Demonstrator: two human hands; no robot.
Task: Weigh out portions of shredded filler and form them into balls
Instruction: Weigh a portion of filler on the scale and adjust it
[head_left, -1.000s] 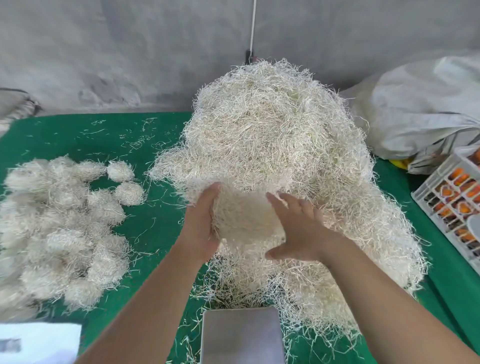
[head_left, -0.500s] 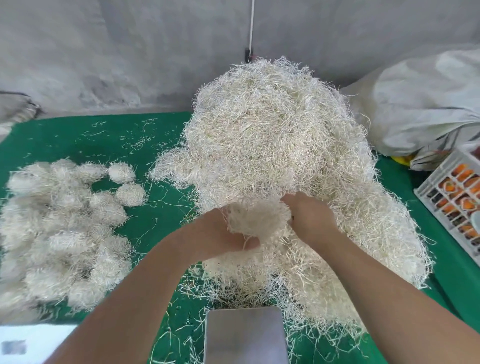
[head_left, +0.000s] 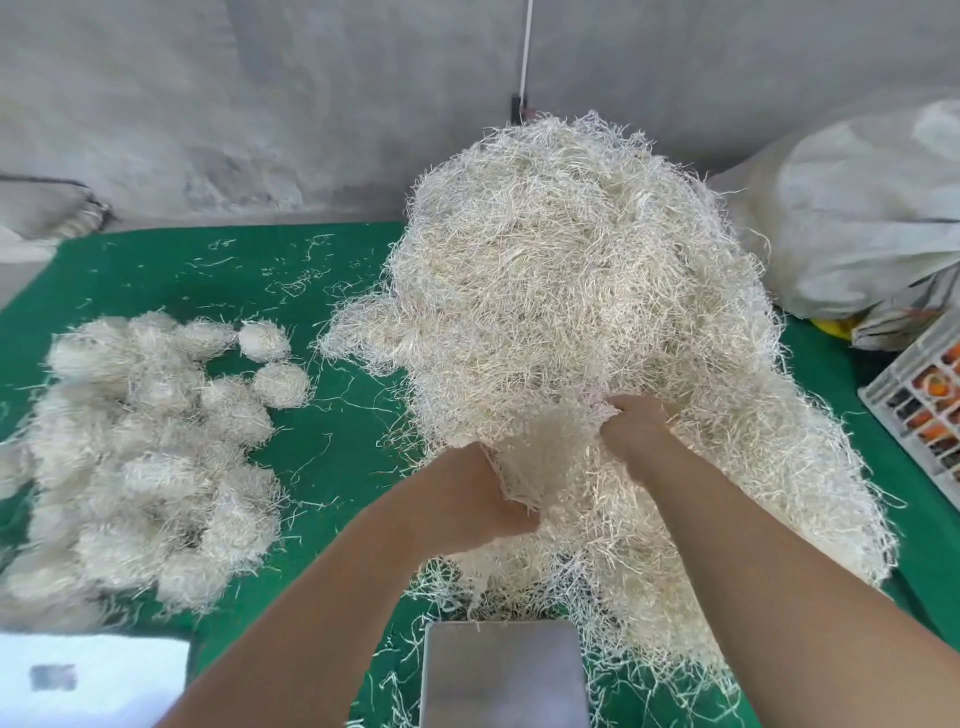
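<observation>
While both hands, left (head_left: 470, 506) and right (head_left: 631, 423), clutch tuft (head_left: 545, 457) between curled fingers, pile (head_left: 561, 291) sits beyond, scale (head_left: 501, 670) nearer, ready for weighing.

Both forearms reach forward; left hand (head_left: 478, 499) and right hand (head_left: 636, 423) curled, gripping filler.

I am at a packing workbench in a bare workshop: rough grey plastered wall (head_left: 260, 104), green felt-covered table (head_left: 332, 447), tall heap of pale shredded filler (head_left: 571, 270), flat steel scale platform (head_left: 501, 670), white slatted plastic crate (head_left: 919, 415), bulging grey woven sack (head_left: 857, 218).
</observation>
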